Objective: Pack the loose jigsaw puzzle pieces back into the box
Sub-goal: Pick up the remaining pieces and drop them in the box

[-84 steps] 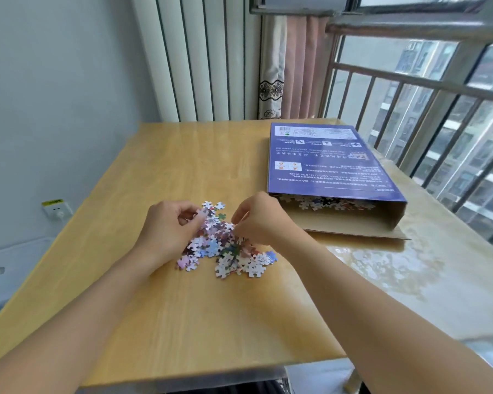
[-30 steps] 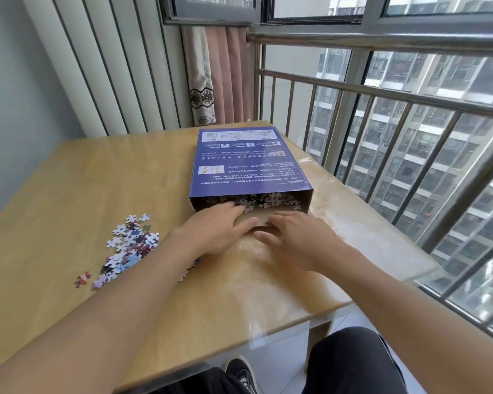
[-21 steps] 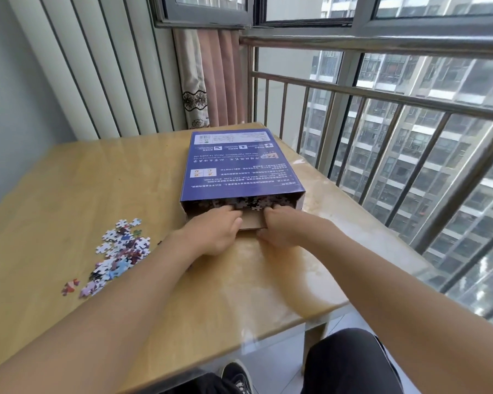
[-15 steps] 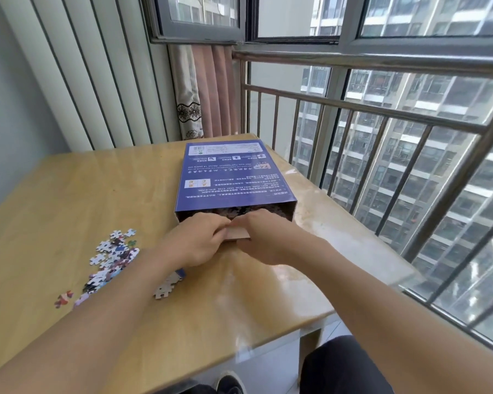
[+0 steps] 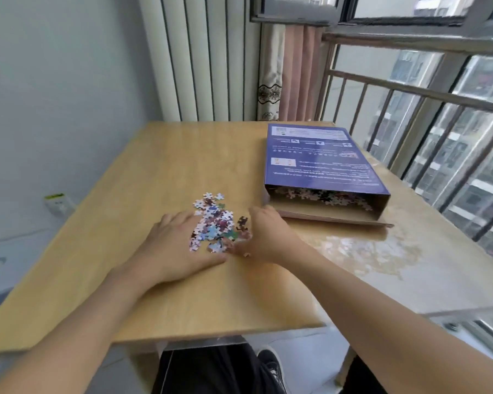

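Note:
A small heap of loose jigsaw pieces [image 5: 214, 220] lies on the wooden table [image 5: 182, 166]. My left hand [image 5: 174, 245] lies flat on the table at the heap's left side, fingers straight and touching the pieces. My right hand [image 5: 264, 234] rests on the heap's right side with its fingers spread towards the pieces. The blue puzzle box [image 5: 319, 157] lies flat to the right, its open end facing me, with several pieces [image 5: 319, 194] visible inside on the brown cardboard flap.
A metal window railing [image 5: 410, 109] runs along the table's right side. A curtain [image 5: 291, 72] and white ribbed panels stand behind the table. A wall socket [image 5: 59, 201] sits low on the left wall. My legs and a shoe show under the table's near edge.
Both hands have left the box's open end and moved left to the heap of loose pieces, one on each side of it. The view has swung left.

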Demonstrator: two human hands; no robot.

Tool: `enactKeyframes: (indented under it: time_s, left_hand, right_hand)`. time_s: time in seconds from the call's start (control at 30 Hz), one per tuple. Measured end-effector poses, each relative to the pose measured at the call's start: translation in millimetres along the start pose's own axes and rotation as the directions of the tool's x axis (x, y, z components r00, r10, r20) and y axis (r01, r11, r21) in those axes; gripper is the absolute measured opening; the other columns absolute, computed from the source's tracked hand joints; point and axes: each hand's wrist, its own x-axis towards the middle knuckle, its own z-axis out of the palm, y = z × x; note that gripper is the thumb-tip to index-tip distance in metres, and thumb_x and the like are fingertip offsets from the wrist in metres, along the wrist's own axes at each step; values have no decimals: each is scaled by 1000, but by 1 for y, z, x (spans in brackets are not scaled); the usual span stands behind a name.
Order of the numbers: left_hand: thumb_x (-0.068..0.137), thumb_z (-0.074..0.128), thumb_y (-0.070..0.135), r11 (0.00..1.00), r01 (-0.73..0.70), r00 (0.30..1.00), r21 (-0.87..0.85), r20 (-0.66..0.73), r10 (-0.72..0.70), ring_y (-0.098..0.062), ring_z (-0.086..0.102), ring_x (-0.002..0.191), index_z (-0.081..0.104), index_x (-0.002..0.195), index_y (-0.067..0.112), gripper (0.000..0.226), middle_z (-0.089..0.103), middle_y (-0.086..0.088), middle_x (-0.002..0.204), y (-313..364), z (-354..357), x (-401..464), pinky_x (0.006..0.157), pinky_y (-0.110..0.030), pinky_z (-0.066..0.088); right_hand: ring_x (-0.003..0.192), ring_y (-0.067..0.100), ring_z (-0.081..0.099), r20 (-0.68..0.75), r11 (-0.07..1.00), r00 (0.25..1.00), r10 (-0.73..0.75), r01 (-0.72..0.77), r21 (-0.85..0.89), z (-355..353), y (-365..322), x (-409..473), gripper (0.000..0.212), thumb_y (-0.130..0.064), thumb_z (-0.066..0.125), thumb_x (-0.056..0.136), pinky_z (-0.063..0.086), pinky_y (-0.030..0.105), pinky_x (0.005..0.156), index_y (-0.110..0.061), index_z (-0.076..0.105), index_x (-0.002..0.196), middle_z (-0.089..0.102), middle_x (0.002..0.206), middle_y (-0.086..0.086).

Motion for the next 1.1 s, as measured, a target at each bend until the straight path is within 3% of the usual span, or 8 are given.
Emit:
enactKeyframes:
  time_s: [0.2,0.27,0.37,0.47,0.67,0.8,1.0,1.1]
  left_hand:
    - [77,72,59,943,-134,960,-305,-276,47,-11,53,106,65,122,25,57,63,14,121,-11,14,3,89,-22,38]
    - [79,78,42,916,-143,954,-374,-298,28,-10,58,103,68,119,24,45,66,12,115,-11,12,5,86,-21,40]
    - [76,83,29,838,-139,955,-528,-294,-27,0,62,89,70,115,25,41,68,13,105,-12,11,5,80,-14,45]
    - [75,84,15,760,-125,957,-638,-280,-78,7,63,88,69,108,26,38,70,15,102,-13,10,3,76,-5,43]
    - [74,79,2,679,-113,942,-725,-295,-158,-1,66,81,72,97,29,36,72,13,96,-16,6,3,71,-14,49]
    - [74,81,1,565,-81,936,-821,-257,-240,-9,67,81,73,97,24,33,72,10,97,-15,4,6,64,-23,54]
    - [80,77,0,285,-16,959,-958,-95,-265,-6,62,64,70,107,15,32,72,-1,102,-3,-12,8,50,-15,47]
    - [80,77,0,208,7,976,-978,-38,-214,-15,68,78,70,106,17,32,72,-6,104,13,-24,19,74,-31,58]
  right_hand:
    - [124,24,56,188,998,982,-34,22,63,-17,-20,31,87,-39,80,81,49,33,99,-18,35,152,49,146,7]
    - [127,21,54,305,994,951,-50,19,104,-26,-24,36,106,-46,85,73,50,34,102,-31,23,157,41,154,-1]
    - [129,24,48,343,988,938,-55,100,-116,-19,-35,46,123,-55,90,61,47,28,91,-36,15,158,35,149,2]
    - [97,21,59,254,987,963,-92,121,-101,-5,-41,54,98,-47,91,62,44,23,60,-33,42,146,45,124,1]
    - [57,14,61,133,987,987,-88,69,146,-2,-32,54,39,-24,86,74,46,21,44,-23,69,108,70,101,7]
    - [50,16,60,103,921,995,-4,-36,389,-4,-22,49,25,-7,84,76,56,26,50,-12,72,97,65,88,11]
    - [62,20,66,131,624,991,41,-127,771,-14,3,35,20,3,80,79,62,32,67,-1,69,95,62,78,9]
    - [64,15,56,136,461,990,48,-143,876,-27,21,23,12,2,76,82,61,29,71,-1,71,93,68,75,-1]
